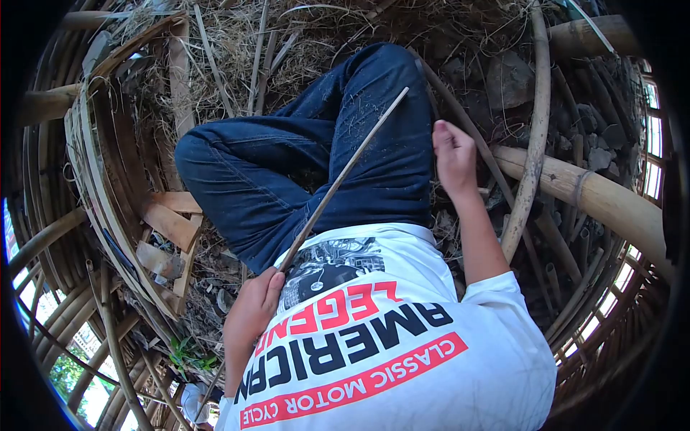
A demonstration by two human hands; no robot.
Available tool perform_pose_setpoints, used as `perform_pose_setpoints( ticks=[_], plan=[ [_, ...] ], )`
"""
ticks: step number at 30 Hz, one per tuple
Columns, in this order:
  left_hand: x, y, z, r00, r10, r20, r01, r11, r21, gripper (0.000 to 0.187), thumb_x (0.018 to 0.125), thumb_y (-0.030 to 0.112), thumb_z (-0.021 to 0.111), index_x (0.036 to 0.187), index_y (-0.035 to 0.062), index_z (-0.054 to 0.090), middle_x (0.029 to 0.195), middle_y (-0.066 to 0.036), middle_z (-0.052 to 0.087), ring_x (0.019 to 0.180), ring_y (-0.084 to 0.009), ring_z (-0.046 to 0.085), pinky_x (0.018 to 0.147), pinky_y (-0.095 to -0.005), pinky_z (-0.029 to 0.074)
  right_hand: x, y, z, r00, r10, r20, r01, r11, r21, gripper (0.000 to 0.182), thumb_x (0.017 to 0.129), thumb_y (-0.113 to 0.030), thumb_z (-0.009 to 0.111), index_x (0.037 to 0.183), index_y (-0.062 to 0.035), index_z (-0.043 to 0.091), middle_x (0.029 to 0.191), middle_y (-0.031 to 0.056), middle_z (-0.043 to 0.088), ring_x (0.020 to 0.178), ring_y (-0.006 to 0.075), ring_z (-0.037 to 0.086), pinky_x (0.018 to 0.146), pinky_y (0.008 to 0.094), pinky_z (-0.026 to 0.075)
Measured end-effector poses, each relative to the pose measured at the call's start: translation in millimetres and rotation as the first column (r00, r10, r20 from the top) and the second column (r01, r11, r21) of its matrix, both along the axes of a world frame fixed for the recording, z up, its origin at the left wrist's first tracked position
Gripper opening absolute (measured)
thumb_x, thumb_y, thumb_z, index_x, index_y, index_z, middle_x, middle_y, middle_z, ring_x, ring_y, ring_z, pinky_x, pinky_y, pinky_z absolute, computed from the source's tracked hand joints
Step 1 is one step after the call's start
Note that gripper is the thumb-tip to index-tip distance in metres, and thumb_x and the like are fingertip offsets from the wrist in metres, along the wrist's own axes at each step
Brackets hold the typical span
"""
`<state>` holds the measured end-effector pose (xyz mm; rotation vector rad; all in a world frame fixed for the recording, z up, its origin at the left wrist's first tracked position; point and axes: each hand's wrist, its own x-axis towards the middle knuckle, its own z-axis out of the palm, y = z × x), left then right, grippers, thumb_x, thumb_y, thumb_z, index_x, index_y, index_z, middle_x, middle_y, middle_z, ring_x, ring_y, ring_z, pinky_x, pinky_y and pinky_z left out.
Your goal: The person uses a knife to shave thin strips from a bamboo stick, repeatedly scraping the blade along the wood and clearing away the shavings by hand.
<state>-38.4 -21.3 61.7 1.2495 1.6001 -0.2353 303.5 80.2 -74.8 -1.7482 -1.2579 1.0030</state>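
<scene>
My left hand [253,304] is closed around the lower end of a thin bamboo strip [350,167]. The strip slants up across my lap, and its far tip lies over my right thigh. To the right of that leg is my right hand [455,156], raised with its fingers curled in and the thumb side up. Whatever those fingers hold, if anything, is hidden from this angle. Dark blue jeans [248,165] cover my folded legs, and a white printed T-shirt [402,345] fills the lower part of the view.
Dry straw [323,36] and debris cover the ground ahead. A thick bamboo pole [604,205] and a thinner upright pole [535,129] stand close on the right. Bent bamboo slats [108,208] and wooden pieces [171,224] lie left. Bamboo walls curve around both sides.
</scene>
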Motion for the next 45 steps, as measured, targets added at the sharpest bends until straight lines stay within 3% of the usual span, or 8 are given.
perform_pose_setpoints(
  ticks=[3, 5, 8, 23, 41, 43, 44, 45],
  plan=[
    [-17.2, -3.9, -20.6, 0.975, 0.092, 0.202, -0.093, 0.996, -0.004, 0.037, 0.103, 0.026, 0.04, 0.089, -0.0047, 0.054, 0.07, -0.022, 0.057, 0.066, -0.0379, 0.055, 0.064, -0.0425, 0.042, -25.8, -8.0, 3.7, 0.987, 0.144, 0.076, -0.145, 0.989, 0.007, 0.048, 0.097, -0.039, 0.056, 0.071, 0.0016, 0.053, 0.054, 0.0141, 0.042, 0.048, 0.0199, 0.043, 0.049, 0.0338, 0.036],
    [-27.6, -3.9, -30.4, 0.948, 0.12, 0.294, -0.085, 0.988, -0.129, 0.039, 0.104, 0.027, 0.038, 0.086, -0.0047, 0.052, 0.067, -0.012, 0.052, 0.064, -0.0203, 0.047, 0.063, -0.0351, 0.041, -45.6, -15.4, 8.7, 0.959, 0.254, 0.126, -0.251, 0.967, -0.043, 0.047, 0.095, -0.041, 0.057, 0.072, -0.0002, 0.058, 0.06, 0.0223, 0.055, 0.059, 0.042, 0.058, 0.05, 0.0417, 0.043],
    [-29.2, -2.8, -33.4, 0.944, 0.174, 0.281, -0.123, 0.974, -0.192, 0.042, 0.104, 0.028, 0.038, 0.084, -0.005, 0.052, 0.066, -0.005, 0.048, 0.066, -0.0121, 0.04, 0.062, -0.0314, 0.039, -68.1, -25.1, 7.8, 0.919, 0.334, 0.207, -0.327, 0.943, -0.071, 0.048, 0.094, -0.044, 0.056, 0.07, -0.0029, 0.06, 0.06, 0.0205, 0.059, 0.06, 0.0397, 0.062, 0.052, 0.0434, 0.048],
    [-18.2, -1.4, -25.9, 0.95, 0.155, 0.273, -0.113, 0.98, -0.164, 0.042, 0.105, 0.029, 0.038, 0.09, -0.0072, 0.055, 0.07, -0.01, 0.055, 0.069, -0.0139, 0.047, 0.067, -0.0332, 0.043, -67.7, -12.3, 6.9, 0.675, 0.538, 0.504, -0.496, 0.837, -0.229, 0.053, 0.093, -0.052, 0.052, 0.071, -0.006, 0.066, 0.06, 0.0168, 0.064, 0.057, 0.0324, 0.067, 0.051, 0.0408, 0.054],
    [-15.0, -10.0, -22.3, 0.941, 0.178, 0.288, -0.158, 0.983, -0.091, 0.042, 0.104, 0.028, 0.039, 0.083, -0.0059, 0.053, 0.064, -0.016, 0.052, 0.061, -0.0206, 0.044, 0.063, -0.0385, 0.041, -8.7, 26.3, -22.5, 0.503, 0.399, 0.766, -0.429, 0.885, -0.18, 0.052, 0.094, -0.056, 0.047, 0.077, -0.0098, 0.065, 0.063, 0.017, 0.064, 0.064, 0.0374, 0.067, 0.055, 0.0482, 0.053],
    [-34.5, -22.4, -22.1, 0.942, 0.158, 0.297, -0.125, 0.984, -0.125, 0.042, 0.104, 0.028, 0.039, 0.082, -0.0052, 0.052, 0.064, -0.015, 0.05, 0.06, -0.0198, 0.043, 0.061, -0.0379, 0.04, 39.0, 46.6, -44.9, 0.508, 0.309, 0.804, -0.285, 0.941, -0.181, 0.055, 0.095, -0.059, 0.042, 0.09, -0.0114, 0.07, 0.089, 0.0184, 0.07, 0.085, 0.0399, 0.067, 0.069, 0.0511, 0.053],
    [-42.0, -27.4, -21.5, 0.942, 0.133, 0.308, -0.09, 0.984, -0.15, 0.042, 0.104, 0.029, 0.039, 0.081, -0.0045, 0.051, 0.063, -0.014, 0.049, 0.06, -0.0191, 0.042, 0.06, -0.0374, 0.039, 59.8, 56.0, -16.2, 0.671, 0.184, 0.718, 0.082, 0.944, -0.318, 0.053, 0.096, -0.056, 0.041, 0.1, -0.0136, 0.071, 0.097, 0.0178, 0.069, 0.091, 0.0408, 0.065, 0.074, 0.0495, 0.052],
    [-42.5, -28.8, -21.6, 0.942, 0.136, 0.307, -0.096, 0.985, -0.142, 0.042, 0.104, 0.029, 0.039, 0.081, -0.0045, 0.051, 0.063, -0.014, 0.049, 0.06, -0.0191, 0.042, 0.06, -0.0374, 0.039, 107.8, 56.0, -27.4, 0.607, 0.164, 0.778, -0.002, 0.979, -0.204, 0.051, 0.097, -0.054, 0.04, 0.105, -0.0133, 0.07, 0.098, 0.0209, 0.067, 0.094, 0.0421, 0.063, 0.077, 0.0489, 0.05]
  ],
)
